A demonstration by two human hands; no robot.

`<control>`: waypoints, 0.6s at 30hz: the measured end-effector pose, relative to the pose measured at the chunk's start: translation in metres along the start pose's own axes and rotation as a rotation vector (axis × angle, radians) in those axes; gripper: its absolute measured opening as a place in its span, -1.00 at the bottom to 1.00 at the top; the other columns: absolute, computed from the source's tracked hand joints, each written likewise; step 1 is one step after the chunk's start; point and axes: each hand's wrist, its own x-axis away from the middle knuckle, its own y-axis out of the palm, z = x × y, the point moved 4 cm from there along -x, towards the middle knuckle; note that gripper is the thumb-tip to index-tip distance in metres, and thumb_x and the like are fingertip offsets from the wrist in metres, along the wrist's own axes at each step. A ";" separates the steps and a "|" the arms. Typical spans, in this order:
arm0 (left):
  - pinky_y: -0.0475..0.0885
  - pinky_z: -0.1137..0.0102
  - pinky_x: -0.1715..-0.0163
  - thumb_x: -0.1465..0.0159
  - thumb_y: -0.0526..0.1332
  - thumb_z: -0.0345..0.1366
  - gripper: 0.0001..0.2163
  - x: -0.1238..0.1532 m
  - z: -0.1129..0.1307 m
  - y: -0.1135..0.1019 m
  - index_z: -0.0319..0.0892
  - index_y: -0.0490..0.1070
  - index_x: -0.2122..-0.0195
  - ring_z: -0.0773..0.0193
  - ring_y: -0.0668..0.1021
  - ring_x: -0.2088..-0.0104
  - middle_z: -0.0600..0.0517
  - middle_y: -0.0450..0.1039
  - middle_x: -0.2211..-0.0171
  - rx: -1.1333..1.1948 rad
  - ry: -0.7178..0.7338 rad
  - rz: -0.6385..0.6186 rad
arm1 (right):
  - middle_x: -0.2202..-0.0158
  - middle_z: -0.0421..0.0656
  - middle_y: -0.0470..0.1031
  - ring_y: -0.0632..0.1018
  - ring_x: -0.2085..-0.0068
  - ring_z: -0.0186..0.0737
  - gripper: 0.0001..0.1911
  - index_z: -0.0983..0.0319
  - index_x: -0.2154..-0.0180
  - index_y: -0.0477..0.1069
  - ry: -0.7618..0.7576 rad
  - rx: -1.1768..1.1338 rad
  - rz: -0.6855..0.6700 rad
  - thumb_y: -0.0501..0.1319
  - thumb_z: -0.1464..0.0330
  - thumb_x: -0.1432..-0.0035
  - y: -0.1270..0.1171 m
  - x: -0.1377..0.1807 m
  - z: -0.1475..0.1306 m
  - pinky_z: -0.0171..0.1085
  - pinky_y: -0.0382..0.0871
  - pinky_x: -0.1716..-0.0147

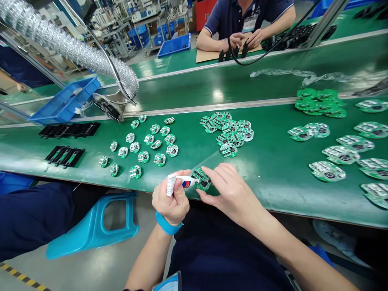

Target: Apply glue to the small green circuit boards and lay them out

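My left hand [171, 198] is closed around a white glue-like tube [188, 182] with a blue and red mark, its tail end rolled up. The tube's nozzle points right and meets the upper left part of a green circuit board [202, 180]. That board is pinched by its right edge between the thumb and fingers of my right hand [226, 188], at the front edge of the green bench. Beyond my hands lies a heap of similar circuit boards [229, 131]. To the left, several small boards [143, 157] are spread out singly.
More boards [327, 171] lie in rows at the right, beside a stack of green panels [320, 103]. Black frames [65, 157] and a blue bin [65, 101] are at the left, near a silver duct [121, 76]. Across the bench a co-worker [247, 24] handles black parts. A blue stool [93, 226] stands below.
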 end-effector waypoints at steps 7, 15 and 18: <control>0.56 0.39 0.36 -0.49 0.20 -0.20 -0.79 -0.008 0.002 -0.003 -0.24 0.54 0.12 0.26 0.69 0.44 -0.03 0.69 0.38 -0.021 0.045 0.022 | 0.30 -0.05 0.49 0.49 0.25 0.01 -0.65 0.33 -0.14 0.40 0.005 -0.012 0.001 0.26 0.37 -0.37 -0.002 0.000 -0.001 -0.01 0.46 0.18; 0.51 0.39 0.38 -0.49 0.18 -0.23 -0.79 -0.009 -0.002 -0.005 -0.21 0.57 0.14 0.29 0.66 0.46 -0.03 0.69 0.37 -0.060 0.031 0.012 | 0.33 -0.07 0.48 0.48 0.28 -0.01 -0.64 0.33 -0.14 0.39 -0.002 -0.027 0.012 0.27 0.36 -0.37 -0.006 0.001 -0.002 -0.02 0.44 0.20; 0.51 0.39 0.37 -0.49 0.18 -0.24 -0.78 -0.011 -0.002 -0.006 -0.21 0.58 0.16 0.29 0.65 0.46 -0.04 0.69 0.37 -0.053 0.006 0.014 | 0.33 -0.07 0.48 0.48 0.28 -0.01 -0.65 0.33 -0.13 0.38 -0.006 -0.027 0.018 0.28 0.36 -0.37 -0.005 0.001 -0.002 -0.03 0.44 0.20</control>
